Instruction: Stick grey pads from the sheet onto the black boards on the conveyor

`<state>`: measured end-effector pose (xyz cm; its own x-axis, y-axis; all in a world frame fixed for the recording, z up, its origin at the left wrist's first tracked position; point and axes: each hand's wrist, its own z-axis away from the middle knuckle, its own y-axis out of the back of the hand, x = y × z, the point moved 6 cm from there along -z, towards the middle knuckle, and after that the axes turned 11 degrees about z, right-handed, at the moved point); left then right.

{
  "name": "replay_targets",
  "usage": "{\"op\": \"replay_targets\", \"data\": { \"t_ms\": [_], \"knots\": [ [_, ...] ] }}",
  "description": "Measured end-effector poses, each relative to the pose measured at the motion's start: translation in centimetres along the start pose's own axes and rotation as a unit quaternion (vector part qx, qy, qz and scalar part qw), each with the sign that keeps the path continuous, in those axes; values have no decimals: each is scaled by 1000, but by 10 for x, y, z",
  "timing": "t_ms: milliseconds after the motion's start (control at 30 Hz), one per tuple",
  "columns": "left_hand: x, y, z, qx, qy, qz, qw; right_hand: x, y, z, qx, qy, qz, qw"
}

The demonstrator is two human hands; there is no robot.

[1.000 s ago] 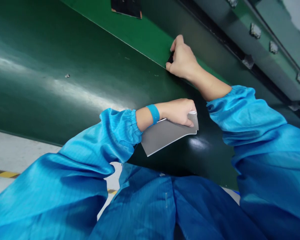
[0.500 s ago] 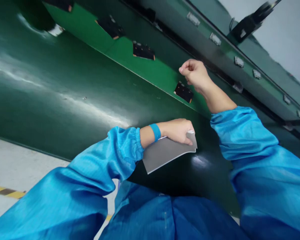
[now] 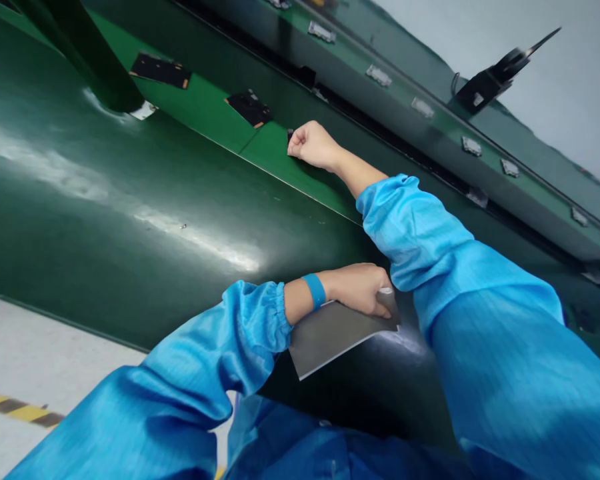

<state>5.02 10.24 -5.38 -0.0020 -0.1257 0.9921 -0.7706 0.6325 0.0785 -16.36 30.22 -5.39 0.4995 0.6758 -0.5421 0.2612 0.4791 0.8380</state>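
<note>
My left hand (image 3: 357, 288) is closed on a flat grey sheet (image 3: 330, 337), held just above the dark green table surface (image 3: 130, 200). A blue band circles that wrist. My right hand (image 3: 313, 145) reaches far forward onto the brighter green belt (image 3: 205, 107), its fingers curled shut around a small dark piece whose edge just shows at the knuckles. Two dark flat boards (image 3: 160, 70) (image 3: 249, 107) lie on the belt to the left of that hand. Both arms wear bright blue sleeves.
Beyond the belt runs a dark green machine rail (image 3: 405, 100) with several small metal plates. A black bracket (image 3: 495, 77) sticks up at the upper right. Grey floor with a yellow-black stripe (image 3: 15, 407) shows at the lower left.
My right hand moved left along the belt and came down closed on a small dark piece. The view swung, showing more boards. My left hand kept the grey sheet.
</note>
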Motion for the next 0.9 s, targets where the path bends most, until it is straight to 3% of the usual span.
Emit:
{"op": "replay_targets", "data": {
  "t_ms": [567,767,900],
  "knots": [
    [1,0,-2,6,10,-28,1000,21,11,26,0,-19,57,998],
    [1,2,-2,6,-6,-35,999,19,19,42,-4,-33,137,990],
    [2,0,-2,11,-10,-45,999,0,20,53,5,-22,233,972]
  ]
}}
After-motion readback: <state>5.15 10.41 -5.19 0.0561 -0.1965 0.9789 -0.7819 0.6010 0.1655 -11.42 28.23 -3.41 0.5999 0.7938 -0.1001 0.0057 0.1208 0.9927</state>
